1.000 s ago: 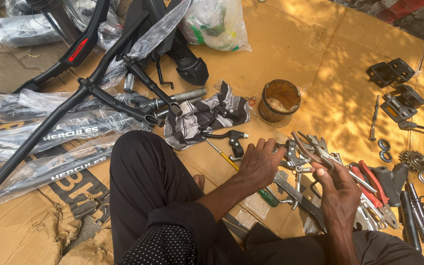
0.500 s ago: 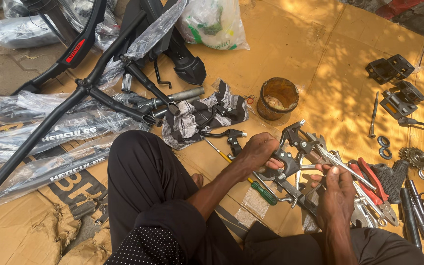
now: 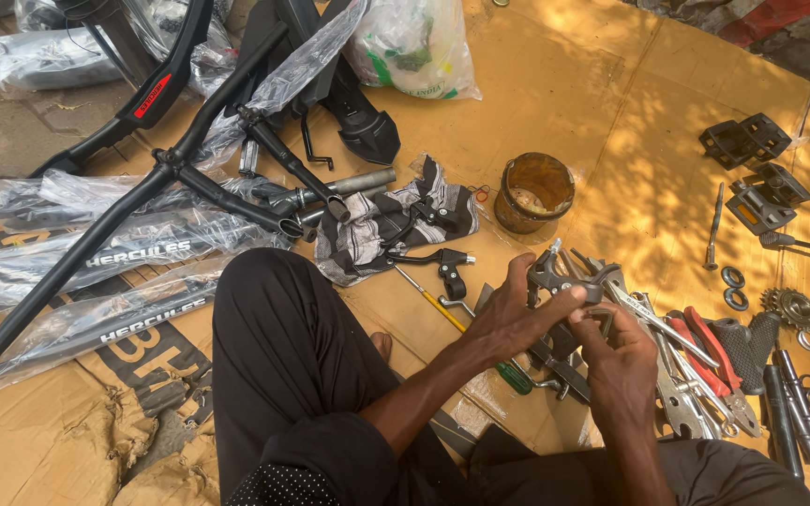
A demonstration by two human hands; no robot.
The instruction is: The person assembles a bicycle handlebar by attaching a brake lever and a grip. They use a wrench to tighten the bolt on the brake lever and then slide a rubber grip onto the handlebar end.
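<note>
Fingers of the left hand (image 3: 508,323) are pinched round a small black metal part (image 3: 555,276) – brake caliper by the look of it – held up over the tool pile (image 3: 686,375), its long axis running roughly left-right, tipped up toward the far side. Right hand (image 3: 622,370) sits just below and nearer the body, fingertips curled onto the part's lower edge, so both hands grip it. Further out: screwdriver (image 3: 466,328) under the left wrist, grease tin (image 3: 534,192) beyond, bike frame (image 3: 142,201) left.
</note>
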